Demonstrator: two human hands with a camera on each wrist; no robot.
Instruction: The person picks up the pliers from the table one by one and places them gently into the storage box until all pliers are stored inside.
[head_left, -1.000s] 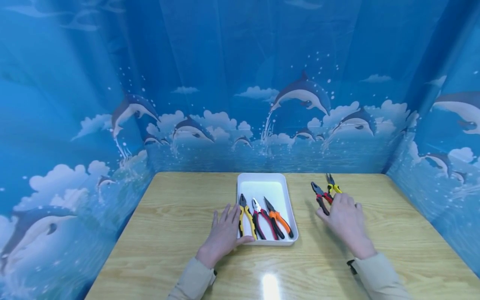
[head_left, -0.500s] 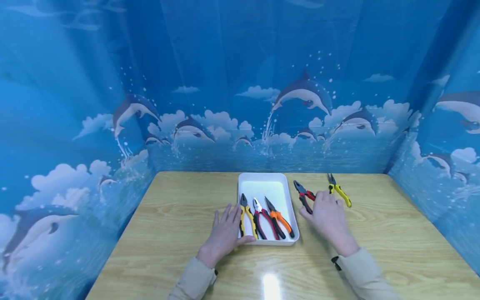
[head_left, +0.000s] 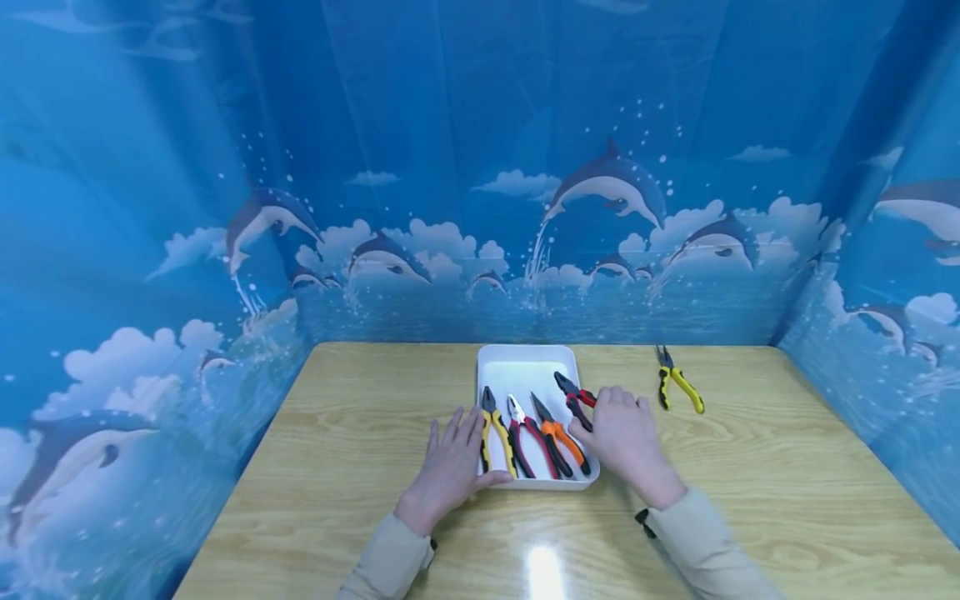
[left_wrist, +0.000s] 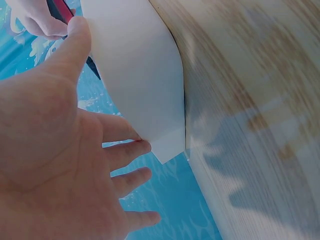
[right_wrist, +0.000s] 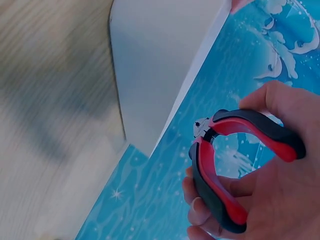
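My right hand (head_left: 622, 429) holds red-and-black pliers (head_left: 573, 396) above the right rim of a white tray (head_left: 517, 371). In the right wrist view these pliers (right_wrist: 207, 167) have spread handles, with the thumb on one handle and fingers around the other. My left hand (head_left: 446, 479) rests against the tray's left side, its fingers straight. The left wrist view shows fingertips touching the tray's outer wall (left_wrist: 135, 75). Inside the tray lie yellow-and-black pliers (head_left: 488, 402), red-and-black pliers with a silver head (head_left: 516, 408), and orange-and-black long-nose pliers (head_left: 549, 428), side by side.
Yellow-and-black needle-nose pliers (head_left: 686, 389) lie on the wooden table (head_left: 360, 417) toward the back right. A blue dolphin-print curtain (head_left: 480, 167) stands behind the table and along both sides.
My right hand has carried the red-and-black pliers leftward from the table's right side to above the tray, leaving the yellow-and-black needle-nose pliers behind. My left hand has stayed at the tray.
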